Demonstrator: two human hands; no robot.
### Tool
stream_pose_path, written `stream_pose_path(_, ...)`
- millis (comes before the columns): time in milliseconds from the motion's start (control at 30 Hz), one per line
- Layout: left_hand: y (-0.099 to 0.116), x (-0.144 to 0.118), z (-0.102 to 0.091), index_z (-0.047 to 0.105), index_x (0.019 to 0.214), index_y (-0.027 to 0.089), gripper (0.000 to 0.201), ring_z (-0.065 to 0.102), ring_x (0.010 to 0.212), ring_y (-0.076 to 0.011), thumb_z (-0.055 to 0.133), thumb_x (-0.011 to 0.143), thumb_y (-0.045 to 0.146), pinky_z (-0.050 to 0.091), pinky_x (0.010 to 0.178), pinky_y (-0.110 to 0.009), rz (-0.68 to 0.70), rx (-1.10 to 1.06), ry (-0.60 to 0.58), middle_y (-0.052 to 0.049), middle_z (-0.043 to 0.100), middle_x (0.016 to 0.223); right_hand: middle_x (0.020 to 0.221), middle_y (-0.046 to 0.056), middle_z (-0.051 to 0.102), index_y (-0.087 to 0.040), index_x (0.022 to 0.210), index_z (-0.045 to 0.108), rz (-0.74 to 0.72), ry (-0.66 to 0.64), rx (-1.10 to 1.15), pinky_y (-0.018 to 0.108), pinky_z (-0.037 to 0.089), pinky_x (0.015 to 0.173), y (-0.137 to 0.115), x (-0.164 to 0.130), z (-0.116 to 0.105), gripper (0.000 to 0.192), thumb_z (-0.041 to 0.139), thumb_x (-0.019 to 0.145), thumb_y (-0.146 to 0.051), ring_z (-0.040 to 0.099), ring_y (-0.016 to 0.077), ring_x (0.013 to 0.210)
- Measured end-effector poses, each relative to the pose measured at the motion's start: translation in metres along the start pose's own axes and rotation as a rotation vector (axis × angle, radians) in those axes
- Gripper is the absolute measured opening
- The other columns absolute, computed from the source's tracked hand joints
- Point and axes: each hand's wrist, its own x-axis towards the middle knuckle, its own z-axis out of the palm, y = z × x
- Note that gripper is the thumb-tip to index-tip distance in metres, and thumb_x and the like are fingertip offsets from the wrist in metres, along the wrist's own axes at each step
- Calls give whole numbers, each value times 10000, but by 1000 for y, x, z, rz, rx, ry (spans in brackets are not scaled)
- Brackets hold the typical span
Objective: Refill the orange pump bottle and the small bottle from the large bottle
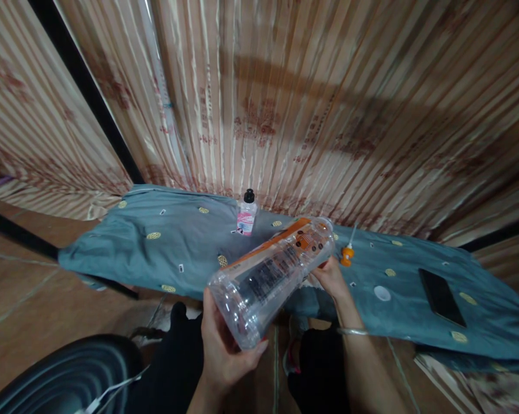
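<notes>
Above the cloth [164, 253], both hands, left [225, 351] and right [331, 276], fingers wrapped round its ends, hold the clear bottle [272, 276], seemingly light, stiff and slick.

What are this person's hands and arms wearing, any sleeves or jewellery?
Both forearms are bare, with no sleeves in view and no gloves. The right hand has a thin silvery bangle around the wrist. The left hand shows a red-painted nail on one of its fingers; no rings are visible.
</notes>
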Motion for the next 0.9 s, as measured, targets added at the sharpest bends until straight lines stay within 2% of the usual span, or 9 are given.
stream_pose_path(133, 3, 3, 1, 656, 1171, 192, 698, 783, 763, -246, 943, 559, 366, 635, 654, -290, 25, -11, -25, -58, 794, 914, 1126, 120, 792, -245, 1012, 663, 15, 7, 2, 563, 569, 1018, 1, 0, -1, 580, 902, 580, -548, 750, 369, 1060)
stream_pose_path(433, 6, 4, 4, 672, 1185, 215, 669, 789, 868, -245, 933, 594, 389, 631, 751, -288, 26, -61, -31, -70, 791, 1002, 1059, 104, 806, -240, 991, 671, 1, 17, -25, 523, 596, 954, 5, 0, -3, 551, 908, 582, -522, 760, 336, 966)
stream_pose_path(733, 6, 1, 6, 685, 1123, 203, 654, 795, 878, -260, 952, 555, 388, 628, 765, -289, 10, -62, 16, -86, 799, 1010, 1103, 120, 808, -218, 1080, 702, -26, 31, -26, 511, 602, 954, 9, 0, -3, 618, 911, 581, -516, 763, 334, 969)
stream_pose_path(900, 7, 0, 7, 667, 1204, 222, 682, 794, 892, -246, 934, 600, 391, 624, 775, -282, 34, -29, -21, -73, 796, 1024, 1108, 124, 805, -204, 1148, 702, -77, 19, -52, 522, 595, 965, 10, 2, -3, 662, 894, 612, -543, 756, 343, 1005)
